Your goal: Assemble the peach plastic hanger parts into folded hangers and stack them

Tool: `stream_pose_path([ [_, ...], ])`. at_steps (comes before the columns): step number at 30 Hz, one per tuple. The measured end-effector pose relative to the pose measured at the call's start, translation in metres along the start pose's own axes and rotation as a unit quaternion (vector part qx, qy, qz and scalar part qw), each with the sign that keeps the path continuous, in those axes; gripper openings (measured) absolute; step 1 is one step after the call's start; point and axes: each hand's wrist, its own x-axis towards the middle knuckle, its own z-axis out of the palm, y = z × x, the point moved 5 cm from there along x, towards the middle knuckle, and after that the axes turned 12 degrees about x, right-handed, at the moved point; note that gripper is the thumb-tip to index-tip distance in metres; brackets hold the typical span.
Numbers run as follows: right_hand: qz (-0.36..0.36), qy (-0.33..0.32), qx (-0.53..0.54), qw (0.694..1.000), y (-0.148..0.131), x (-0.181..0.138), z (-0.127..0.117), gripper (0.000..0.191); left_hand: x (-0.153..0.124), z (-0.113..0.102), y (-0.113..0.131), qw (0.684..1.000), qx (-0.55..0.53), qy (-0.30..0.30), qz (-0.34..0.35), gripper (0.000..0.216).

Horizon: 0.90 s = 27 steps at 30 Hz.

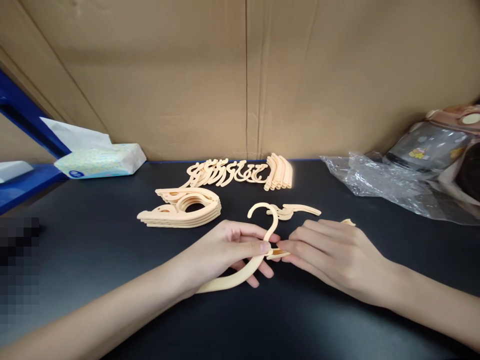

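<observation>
- Two bare hands of ours meet over a smooth black tabletop (93,260), near the middle of our view.
- Our left hand (232,245) grips a cream plastic hanger with a question-mark hook (275,220), its thumb pressed on the joint below the hook; the lower fingers are spread behind.
- One curved arm of that hanger sweeps down to the left under our palm.
- Our right hand (333,255) has its fingertips pinched on a short cream piece with a hollow underside (278,254), which touches the joint.
- Past our right knuckles a small cream tip (348,222) peeks out; we cannot tell what it belongs to.
- Just beyond the hook we see some loose cream hanger parts (302,208) lying flat.
- Left of these sits a neat stack of folded cream hangers (180,218).
- Farther back we have a row of cream S-shaped hooks (213,174), with a bundle of curved cream bars (278,172) at its right end.
- To the far left rests a pale patterned tissue packet (101,161); to the far right, a crumpled clear plastic bag (386,185) lies before a grey see-through bottle with a brown lid (423,145).
- Behind everything we face a brown cardboard wall (187,75).
</observation>
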Motion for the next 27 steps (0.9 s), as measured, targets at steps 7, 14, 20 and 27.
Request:
stream_pose_path([
  [7, 0.0, -0.003, 0.026, 1.0, -0.005, 0.0, 0.002, 0.018, -0.006, 0.002, -0.005, 0.998, 0.063, 0.019, 0.013, 0.031],
  [14, -0.005, -0.013, 0.014, 1.0, -0.009, -0.002, 0.003, 0.019, -0.006, 0.003, -0.005, 0.997, 0.067, 0.014, 0.024, 0.032],
  [20, -0.018, -0.012, 0.002, 1.0, -0.01, -0.001, 0.002, 0.017, -0.008, 0.002, -0.005, 0.997, 0.068, 0.02, 0.016, 0.031],
  [27, -0.019, -0.014, 0.018, 1.0, -0.011, 0.0, 0.002, 0.019, -0.008, 0.001, -0.008, 0.998, 0.059, 0.017, 0.019, 0.025],
])
